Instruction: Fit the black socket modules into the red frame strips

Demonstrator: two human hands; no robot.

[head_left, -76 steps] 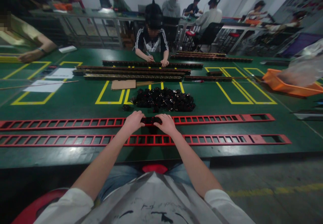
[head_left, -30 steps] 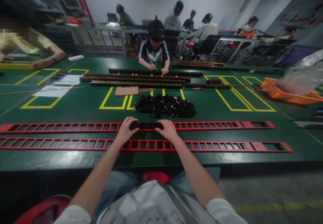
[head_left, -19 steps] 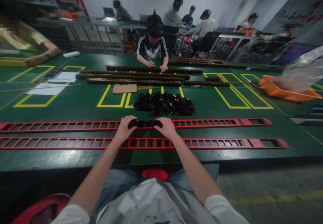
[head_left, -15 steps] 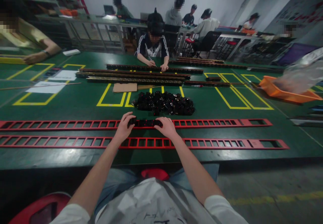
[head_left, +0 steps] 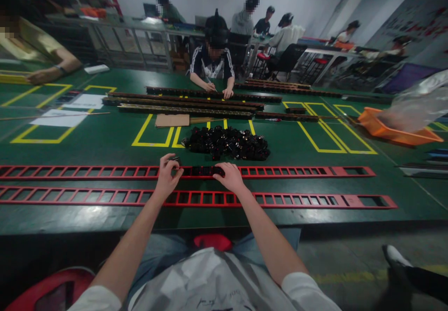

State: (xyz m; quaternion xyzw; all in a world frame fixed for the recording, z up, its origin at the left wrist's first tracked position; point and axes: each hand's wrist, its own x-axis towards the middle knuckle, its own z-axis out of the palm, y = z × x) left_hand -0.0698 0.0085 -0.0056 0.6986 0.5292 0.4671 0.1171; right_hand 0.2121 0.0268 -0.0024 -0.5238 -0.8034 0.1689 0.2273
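Observation:
Two long red ladder-like frames lie side by side across the table: a far red frame (head_left: pixel 290 173) and a near red frame (head_left: pixel 290 200). A short run of black block-like parts (head_left: pixel 201 171) sits in the far frame's slots, between my hands. My left hand (head_left: pixel 168 175) is closed in a pinch on a small black part (head_left: pixel 176 160), just above the far frame. At the right end of the run, my right hand (head_left: pixel 229 176) has its fingers curled round another black part (head_left: pixel 218 171). Beyond the frames lies a heap of similar black parts (head_left: pixel 227 144).
Behind the heap are a piece of cardboard (head_left: pixel 172 120) and long dark strips (head_left: pixel 189 105). Across the table a co-worker (head_left: pixel 212 66) handles a strip; another person's arm (head_left: pixel 56 68) rests at left. An orange bin (head_left: pixel 395 126) with clear plastic stands at right.
My left hand has shifted slightly left, away from the run of black parts, with a small black part now tilted up in its fingers. My right hand has barely moved. A shoe has appeared at lower right.

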